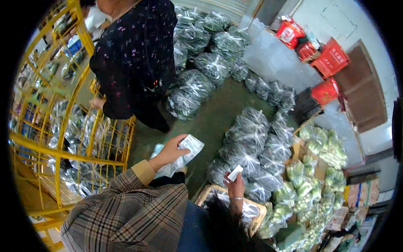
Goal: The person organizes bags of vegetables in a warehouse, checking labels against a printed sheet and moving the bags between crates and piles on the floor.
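My left hand, below a plaid sleeve with a tan cuff, grips a folded strip of printed labels. Part of the strip hangs under the palm. Between the fingers of my right hand is a small white slip; a bracelet circles that wrist. Just beyond the right hand, clear plastic bags of dark leafy greens are piled on the floor. A pale-rimmed crate with plastic-wrapped contents is partly hidden behind my right wrist and dark hair.
To the left stands a yellow wire cage cart holding bagged goods; a person in dark floral clothing touches it. More bagged greens lie ahead on the green floor. Bagged pale-green vegetables and red boxes are at right.
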{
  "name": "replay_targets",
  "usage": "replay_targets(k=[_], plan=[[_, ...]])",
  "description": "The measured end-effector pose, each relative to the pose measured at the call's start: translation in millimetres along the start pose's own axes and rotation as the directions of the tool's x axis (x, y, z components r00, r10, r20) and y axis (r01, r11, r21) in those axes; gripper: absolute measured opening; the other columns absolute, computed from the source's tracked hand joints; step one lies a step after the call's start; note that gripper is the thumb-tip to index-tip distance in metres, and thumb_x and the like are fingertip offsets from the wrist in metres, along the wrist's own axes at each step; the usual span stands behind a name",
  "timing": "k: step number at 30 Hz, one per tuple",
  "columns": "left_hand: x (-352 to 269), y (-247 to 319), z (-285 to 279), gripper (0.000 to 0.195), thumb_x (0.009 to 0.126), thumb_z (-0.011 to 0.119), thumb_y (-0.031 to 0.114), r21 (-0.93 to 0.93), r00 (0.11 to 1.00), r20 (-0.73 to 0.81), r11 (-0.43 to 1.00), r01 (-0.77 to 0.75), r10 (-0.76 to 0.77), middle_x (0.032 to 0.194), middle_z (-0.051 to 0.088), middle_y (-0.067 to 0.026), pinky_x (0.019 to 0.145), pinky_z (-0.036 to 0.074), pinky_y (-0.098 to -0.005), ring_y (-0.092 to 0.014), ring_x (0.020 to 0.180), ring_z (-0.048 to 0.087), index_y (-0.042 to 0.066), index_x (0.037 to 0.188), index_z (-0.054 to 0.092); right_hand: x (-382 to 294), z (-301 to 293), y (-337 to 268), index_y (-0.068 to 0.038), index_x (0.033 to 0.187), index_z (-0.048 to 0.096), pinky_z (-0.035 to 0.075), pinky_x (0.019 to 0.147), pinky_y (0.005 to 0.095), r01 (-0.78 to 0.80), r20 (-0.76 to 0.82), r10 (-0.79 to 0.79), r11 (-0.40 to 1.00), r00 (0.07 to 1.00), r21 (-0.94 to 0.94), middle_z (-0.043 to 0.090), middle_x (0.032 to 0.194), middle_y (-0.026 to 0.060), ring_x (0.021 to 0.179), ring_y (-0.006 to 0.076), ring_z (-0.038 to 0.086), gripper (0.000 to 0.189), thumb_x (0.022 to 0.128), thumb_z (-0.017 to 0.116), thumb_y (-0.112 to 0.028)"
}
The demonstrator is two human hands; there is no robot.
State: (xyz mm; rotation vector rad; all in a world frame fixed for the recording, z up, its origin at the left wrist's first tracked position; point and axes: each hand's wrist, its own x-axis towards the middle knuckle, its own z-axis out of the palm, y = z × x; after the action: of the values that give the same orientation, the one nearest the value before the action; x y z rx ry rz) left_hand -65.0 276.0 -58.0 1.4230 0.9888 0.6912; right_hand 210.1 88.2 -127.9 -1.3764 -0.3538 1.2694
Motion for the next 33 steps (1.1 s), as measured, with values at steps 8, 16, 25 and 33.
replay_targets(k=[8, 16, 25, 33], plan=[[160.9, 60.1, -5.3, 0.057, 0.071, 0.067, 0.009, 0.104, 0.993, 0.028, 0.988, -0.116, 0.114, 0.105, 0.061, -0.0098, 0.085, 0.045, -0.0299, -0.016, 0.097, 0.056, 0.002, 0.124, 0.046, 184.1, 139.4, -109.3, -0.005, 0.125, 0.044, 0.044, 0.085, 0.0445, 0.025, 0.551, 0.024, 0.996, 0.834, -0.082, 0.053, 0.118, 0.0148, 0.104, 0.0254, 0.052, 0.053, 0.092, 0.037, -0.046], [330.0, 67.8, -22.7, 0.032, 0.072, 0.069, 0.013, 0.089, 0.984, -0.114, 0.985, 0.149, -0.139, 0.091, 0.065, -0.0114, 0.072, 0.047, -0.0307, -0.015, 0.082, 0.058, -0.001, 0.100, 0.061, 405.3, 186.0, -223.2, -0.001, 0.121, 0.049, 0.042, 0.089, 0.0424, -0.087, 0.638, 0.227, 0.966, 0.736, -0.243, 0.053, 0.121, 0.0152, 0.107, 0.0290, 0.053, 0.055, 0.092, 0.035, -0.046], [447.9, 96.9, -53.9, 0.025, 0.075, 0.066, 0.013, -0.298, 0.889, -0.350, 0.935, 0.192, -0.295, 0.086, 0.066, -0.0059, 0.072, 0.047, -0.0265, -0.009, 0.079, 0.057, -0.003, 0.094, 0.065, 576.8, 290.0, -298.1, 0.003, 0.122, 0.046, 0.039, 0.095, 0.0415, -0.142, 0.808, 0.432, 0.900, 0.400, -0.411, 0.049, 0.125, 0.0167, 0.111, 0.0276, 0.050, 0.057, 0.092, 0.039, -0.045], [565.2, 76.9, -87.1, 0.022, 0.076, 0.066, 0.010, -0.430, 0.801, -0.497, 0.896, 0.107, -0.334, 0.085, 0.066, -0.0047, 0.071, 0.047, -0.0262, -0.009, 0.077, 0.058, -0.003, 0.094, 0.065, 709.5, 364.0, -369.0, -0.004, 0.137, 0.029, 0.040, 0.093, 0.0445, -0.525, 0.703, 0.709, 0.622, 0.062, -0.581, 0.041, 0.134, 0.0139, 0.114, 0.0291, 0.048, 0.075, 0.087, 0.037, -0.060]])
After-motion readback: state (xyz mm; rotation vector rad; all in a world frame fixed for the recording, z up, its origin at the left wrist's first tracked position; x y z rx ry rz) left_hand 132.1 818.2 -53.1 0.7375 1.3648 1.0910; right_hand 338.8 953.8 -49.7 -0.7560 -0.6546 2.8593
